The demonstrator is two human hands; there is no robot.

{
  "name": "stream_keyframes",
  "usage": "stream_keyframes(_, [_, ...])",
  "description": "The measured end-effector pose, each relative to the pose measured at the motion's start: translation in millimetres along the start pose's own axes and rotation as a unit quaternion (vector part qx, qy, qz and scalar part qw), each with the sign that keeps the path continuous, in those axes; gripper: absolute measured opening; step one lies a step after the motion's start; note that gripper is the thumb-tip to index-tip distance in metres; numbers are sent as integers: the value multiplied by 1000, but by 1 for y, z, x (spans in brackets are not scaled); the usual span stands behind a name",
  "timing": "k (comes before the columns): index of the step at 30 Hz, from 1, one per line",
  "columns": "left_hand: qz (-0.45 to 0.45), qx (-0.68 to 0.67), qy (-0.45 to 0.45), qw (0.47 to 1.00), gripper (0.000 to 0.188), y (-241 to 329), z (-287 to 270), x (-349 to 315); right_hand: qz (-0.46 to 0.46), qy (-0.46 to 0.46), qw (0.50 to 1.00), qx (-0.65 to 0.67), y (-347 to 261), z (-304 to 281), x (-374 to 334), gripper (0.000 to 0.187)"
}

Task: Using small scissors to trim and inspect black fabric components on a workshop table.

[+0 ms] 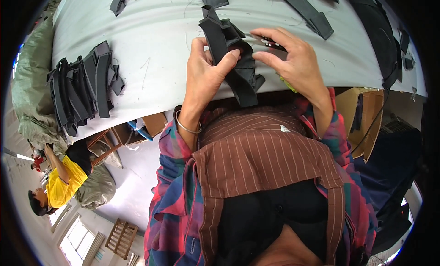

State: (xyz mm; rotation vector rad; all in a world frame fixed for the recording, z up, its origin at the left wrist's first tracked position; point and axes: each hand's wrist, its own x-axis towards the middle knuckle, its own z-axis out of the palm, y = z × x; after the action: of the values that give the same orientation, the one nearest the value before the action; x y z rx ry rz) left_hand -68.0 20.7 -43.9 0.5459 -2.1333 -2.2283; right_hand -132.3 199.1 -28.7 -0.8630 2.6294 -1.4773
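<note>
My left hand (204,75) grips a dark grey sewn fabric piece (243,89) of strips and folds, its thumb pressed on the front. The piece stands over the near edge of the white-covered table (151,59), its lower end hanging toward my apron. Just to its right, my right hand (298,62) is closed around small dark thread snips (271,42). Their narrow tip points left toward the fabric, and the palm and fingers hide part of the handle. Thumb and index finger are apart at the tips, close to the folds.
Several similar dark pieces (80,89) lie bunched at the left, with more strips (311,20) along the far side. Dark cloth (376,36) drapes on the right. A cardboard box (373,124) stands below the table; a person in yellow (66,179) works beyond green sacking (34,78).
</note>
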Motion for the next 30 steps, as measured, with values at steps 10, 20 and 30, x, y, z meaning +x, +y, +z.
stream_keyframes(10, [34,74,0,997,43,-1,6,-2,-45,-144,982,-117,8,-23,-11,15])
stream_keyframes(20, [32,69,-14,997,43,0,4,-1,-29,-137,987,-84,18,-20,-11,13])
stream_keyframes(30, [27,75,-28,996,45,-1,2,0,-50,-144,984,-91,18,-15,-13,15])
